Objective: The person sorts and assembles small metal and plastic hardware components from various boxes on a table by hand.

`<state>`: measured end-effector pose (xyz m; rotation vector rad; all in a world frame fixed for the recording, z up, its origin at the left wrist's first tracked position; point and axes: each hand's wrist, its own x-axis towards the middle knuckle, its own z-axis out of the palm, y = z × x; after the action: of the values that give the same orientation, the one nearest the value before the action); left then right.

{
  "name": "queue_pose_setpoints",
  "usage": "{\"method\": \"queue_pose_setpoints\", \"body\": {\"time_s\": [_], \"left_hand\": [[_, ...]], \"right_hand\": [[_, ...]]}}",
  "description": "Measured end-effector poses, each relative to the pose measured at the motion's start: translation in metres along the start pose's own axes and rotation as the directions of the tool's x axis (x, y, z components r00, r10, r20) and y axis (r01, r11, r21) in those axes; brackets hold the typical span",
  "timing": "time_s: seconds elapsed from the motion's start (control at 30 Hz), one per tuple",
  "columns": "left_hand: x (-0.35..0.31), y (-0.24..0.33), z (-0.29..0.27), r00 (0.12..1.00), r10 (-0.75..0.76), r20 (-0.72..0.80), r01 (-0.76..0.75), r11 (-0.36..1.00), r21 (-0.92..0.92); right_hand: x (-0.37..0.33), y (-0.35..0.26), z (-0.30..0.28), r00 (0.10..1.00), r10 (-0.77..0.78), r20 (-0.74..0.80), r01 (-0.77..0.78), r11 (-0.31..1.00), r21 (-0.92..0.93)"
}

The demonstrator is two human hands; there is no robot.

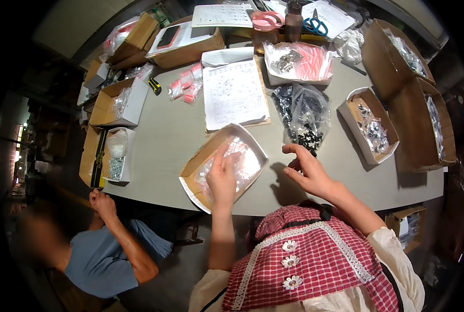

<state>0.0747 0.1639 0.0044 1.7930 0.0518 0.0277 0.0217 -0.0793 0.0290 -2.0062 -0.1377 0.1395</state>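
In front of me a cardboard tray (191,165) with white outer sides holds clear plastic bags (248,161) of small parts. My left hand (222,174) is over the tray, fingers stretched out and slightly apart above the bags; no object shows in it. To the right, my right hand (311,174) hovers over the table edge with curved fingers and the thumb apart, holding nothing. Just beyond it lies an open clear bag (305,112) of small black and metal parts. A box of metal parts (370,127) stands farther right.
A clipboard with handwritten sheets (234,96) lies beyond the tray. Left are small boxes (118,104), a yellow cutter (154,86) and red-and-clear packets (187,84). Blue scissors (315,25) are at the back; tall cartons (398,99) stand right. A co-worker's hand (103,203) is at the left edge.
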Motion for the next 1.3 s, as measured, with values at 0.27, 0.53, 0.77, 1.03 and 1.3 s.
{"method": "queue_pose_setpoints", "body": {"time_s": [0.27, 0.53, 0.77, 1.03, 1.3], "left_hand": [[-0.012, 0.028, 0.013, 0.986, -0.055, 0.154, 0.118, 0.893, -0.435], [-0.042, 0.034, 0.037, 0.953, 0.006, 0.303, 0.181, 0.790, -0.586], [-0.043, 0.011, 0.038, 0.952, 0.018, 0.305, 0.012, 0.995, -0.094], [-0.049, 0.007, 0.047, 0.979, 0.011, 0.203, 0.039, 0.970, -0.241], [-0.048, -0.002, 0.051, 0.989, 0.101, 0.105, -0.093, 0.992, -0.081]], "right_hand": [[0.017, -0.010, 0.008, 0.990, 0.012, 0.142, -0.049, 0.965, 0.258], [0.021, -0.009, 0.025, 0.982, 0.103, 0.156, -0.182, 0.713, 0.677], [0.005, 0.010, 0.021, 0.968, 0.209, 0.137, -0.250, 0.829, 0.500], [0.005, 0.008, 0.012, 0.966, 0.191, 0.174, -0.258, 0.773, 0.580], [0.002, 0.005, 0.011, 0.931, 0.260, 0.256, -0.363, 0.730, 0.580]]}}
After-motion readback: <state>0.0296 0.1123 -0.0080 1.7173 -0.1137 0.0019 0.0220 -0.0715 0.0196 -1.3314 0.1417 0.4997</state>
